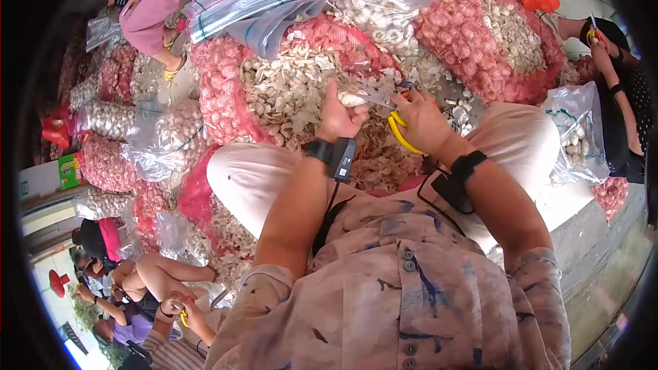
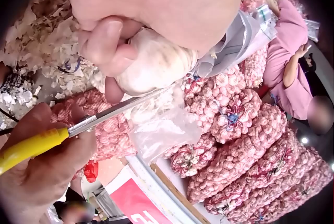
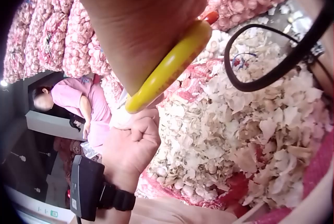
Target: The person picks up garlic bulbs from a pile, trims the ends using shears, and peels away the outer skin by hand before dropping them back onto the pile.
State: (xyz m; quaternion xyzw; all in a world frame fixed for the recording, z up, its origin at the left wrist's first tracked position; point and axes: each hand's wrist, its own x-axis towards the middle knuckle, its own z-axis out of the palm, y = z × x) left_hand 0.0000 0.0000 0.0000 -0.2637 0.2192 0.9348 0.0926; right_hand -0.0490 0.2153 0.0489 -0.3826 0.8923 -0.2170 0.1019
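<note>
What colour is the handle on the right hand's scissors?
The handle is yellow with a little red, best seen in the right wrist view.

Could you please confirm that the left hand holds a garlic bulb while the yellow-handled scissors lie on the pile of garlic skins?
Not quite: the yellow-handled scissors are not lying on the pile of garlic skins; the right hand holds them, as the head view shows. The left hand does hold a garlic bulb.

Head view: from above, fwd/down; wrist views v. close, prob. share yellow handle [image 2: 34, 149].
</note>
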